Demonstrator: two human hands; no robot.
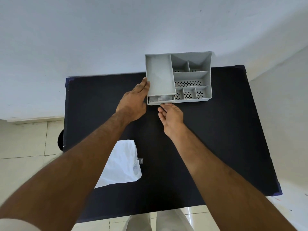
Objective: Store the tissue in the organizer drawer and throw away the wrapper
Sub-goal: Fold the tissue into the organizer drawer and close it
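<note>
A grey plastic organizer stands at the far edge of the black table. Its low drawer sticks out a little at the front left, and tissue shows inside it. My left hand lies flat against the organizer's left side, fingers straight. My right hand is just in front of the drawer, palm up, with its fingertips at the drawer's front edge. A crumpled white wrapper lies on the near left part of the table, partly hidden by my left forearm.
The organizer's open top compartments hold nothing visible. A white wall rises behind the table. Tiled floor shows to the left and in front, and a dark round object sits beside the table's left edge.
</note>
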